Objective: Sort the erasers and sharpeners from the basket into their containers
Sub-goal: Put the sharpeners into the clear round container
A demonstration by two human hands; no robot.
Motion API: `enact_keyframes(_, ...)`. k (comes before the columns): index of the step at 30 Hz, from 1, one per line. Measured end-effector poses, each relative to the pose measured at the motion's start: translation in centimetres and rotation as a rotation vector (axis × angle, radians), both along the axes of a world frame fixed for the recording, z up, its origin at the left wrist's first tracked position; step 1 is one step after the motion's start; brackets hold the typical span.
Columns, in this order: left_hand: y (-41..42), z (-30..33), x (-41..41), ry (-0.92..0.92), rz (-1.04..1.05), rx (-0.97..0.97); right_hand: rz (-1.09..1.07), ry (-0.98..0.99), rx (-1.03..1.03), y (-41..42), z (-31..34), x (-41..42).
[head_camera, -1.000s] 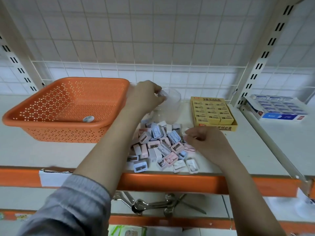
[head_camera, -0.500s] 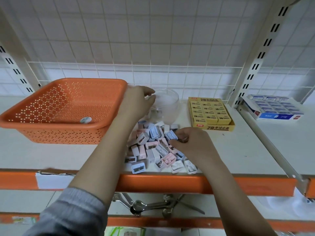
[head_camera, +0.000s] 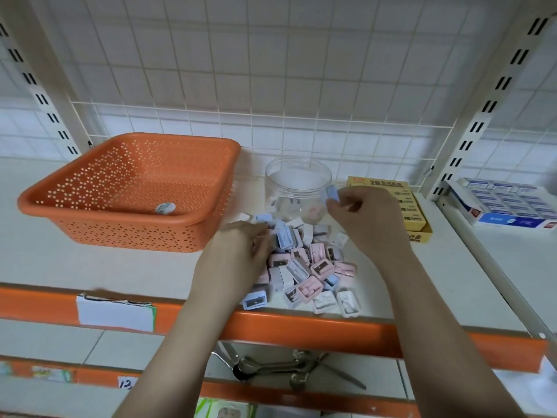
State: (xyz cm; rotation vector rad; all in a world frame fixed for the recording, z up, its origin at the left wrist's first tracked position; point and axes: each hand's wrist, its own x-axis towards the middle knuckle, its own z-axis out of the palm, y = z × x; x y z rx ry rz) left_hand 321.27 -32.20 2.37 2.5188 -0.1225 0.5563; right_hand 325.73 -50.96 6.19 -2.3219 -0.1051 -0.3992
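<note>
A heap of small pink, blue and white sharpeners (head_camera: 310, 263) lies on the shelf in front of a clear plastic jar (head_camera: 297, 184), which holds a few sharpeners. My right hand (head_camera: 366, 218) pinches a blue sharpener (head_camera: 331, 194) beside the jar's right rim. My left hand (head_camera: 241, 251) rests on the left side of the heap with fingers curled among the pieces; what it holds is hidden. The orange basket (head_camera: 90, 218) stands at the left with one round eraser (head_camera: 165, 208) inside. A yellow box of erasers (head_camera: 413, 212) sits right of the jar.
A blue and white box of erasers (head_camera: 506, 206) sits on the neighbouring shelf at the right. A wire grid backs the shelf. The orange shelf edge (head_camera: 301, 330) runs along the front, with metal tools (head_camera: 286, 369) on the level below.
My left hand has come down from the jar to the left of the heap. My right hand has lifted a blue sharpener from the heap up to the jar's rim.
</note>
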Motion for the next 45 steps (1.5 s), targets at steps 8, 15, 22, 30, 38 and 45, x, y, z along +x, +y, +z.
enact_keyframes(8, 0.9, -0.8, 0.0, 0.14, 0.007, -0.015, 0.015, 0.072, -0.137, 2.1, 1.4, 7.4)
enact_keyframes(15, 0.9, -0.6, -0.1, 0.163, 0.009, 0.005, -0.003, 0.173, -0.218, 2.5, 0.6, 9.9)
enact_keyframes(22, 1.0, -0.5, 0.0, 0.2, 0.051, 0.058, 0.02, 0.043, 0.062, 0.2, 0.4, 5.9)
enact_keyframes(30, 0.0, 2.8, 0.2, -0.052, -0.041, -0.089, 0.084, 0.124, 0.138, -3.0, -2.1, -1.0)
enact_keyframes(38, -2.3, 7.0, 7.3, 0.042, -0.138, -0.026, 0.182, 0.26, 0.014, -3.6, -3.7, -3.7)
enact_keyframes(45, -2.6, 5.8, 11.2, 0.204, -0.116, 0.048, 0.264, 0.237, -0.071, -3.0, -4.0, -4.7)
